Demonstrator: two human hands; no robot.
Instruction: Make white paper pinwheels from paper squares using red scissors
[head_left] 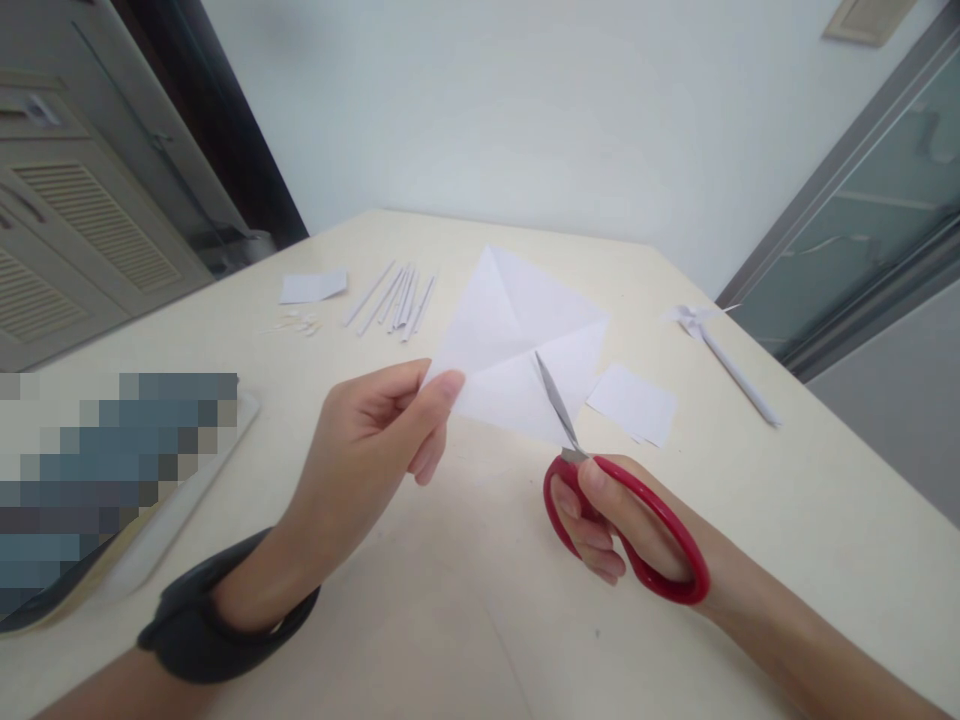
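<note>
My left hand [375, 440] pinches the left corner of a creased white paper square [510, 330] and holds it up above the cream table [750, 500]. A dark band sits on that wrist. My right hand [600, 520] grips red-handled scissors [637, 530], fingers through the loops. The scissors' metal blades [555, 400] point up and away, cutting into the paper's lower edge along a diagonal crease.
On the table lie several rolled paper sticks [397, 298], a small paper piece [313, 286], tiny pins or scraps [298, 322], stacked white squares [634, 404] and a paper pinwheel on a stick [720, 355]. A blurred flat device [112, 480] rests at left. A cabinet stands far left.
</note>
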